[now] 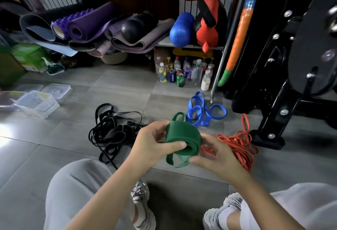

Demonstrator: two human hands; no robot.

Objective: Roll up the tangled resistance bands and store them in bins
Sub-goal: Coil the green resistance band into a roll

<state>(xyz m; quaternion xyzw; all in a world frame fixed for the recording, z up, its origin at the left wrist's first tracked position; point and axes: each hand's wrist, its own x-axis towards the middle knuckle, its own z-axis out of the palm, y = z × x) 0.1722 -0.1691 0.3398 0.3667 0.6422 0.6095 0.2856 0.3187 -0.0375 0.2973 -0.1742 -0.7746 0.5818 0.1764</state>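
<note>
A wide green resistance band (182,135), mostly wound into a thick roll, is held above the floor in front of me. My left hand (155,144) grips the roll from the left, thumb across its open end. My right hand (217,155) curls around the roll's right side and its loose loop below. On the tiles lie a tangled black band (113,131) to the left, a blue band (202,113) behind, and an orange band (238,145) to the right. Clear plastic bins (36,102) stand at the far left.
Bottles and cans (184,72) cluster under a shelf holding rolled yoga mats (87,27) and a blue foam roller (180,29). A black gym machine base (269,135) stands close on the right. My knees and shoes fill the bottom of the view.
</note>
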